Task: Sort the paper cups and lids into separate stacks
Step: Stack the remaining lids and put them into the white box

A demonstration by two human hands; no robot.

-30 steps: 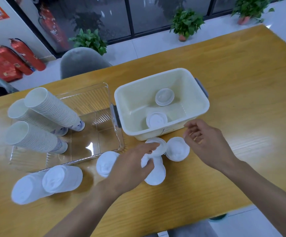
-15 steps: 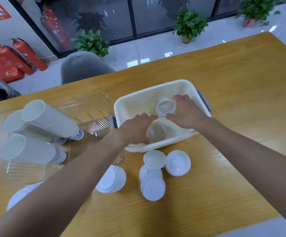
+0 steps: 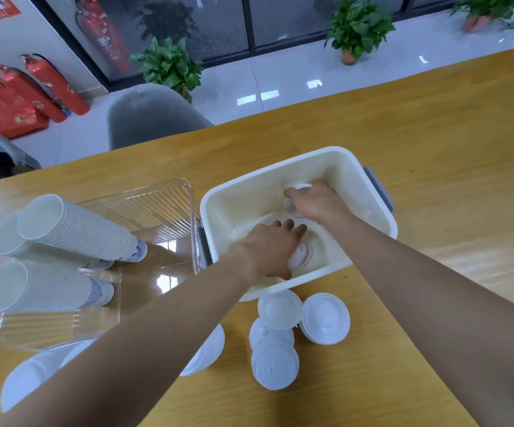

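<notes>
Thin plastic lids: judged very light, flexible, slick on the flat top, easily dented. Best taken at the rim, thumb opposite fingers, not pressed on the dome.

Both hands inside the cream bin (image 3: 335, 158) on the wooden table (image 3: 434, 143). Left hand (image 3: 272, 246) laid over the near lid (image 3: 301, 257) on the bin floor, fingers curled down around its edge. Right hand (image 3: 314, 200) over the far lid (image 3: 300, 188), fingers bent across it; firm grip or mere contact cannot be told.

Appearance: round, white to translucent, raised rim, shallow dome.

Loose lids (image 3: 325, 317) grouped on the table just in front of the bin, some overlapping. Nested cup stacks (image 3: 74, 229) lying on their sides in the clear tray (image 3: 163, 198) to the left.
</notes>
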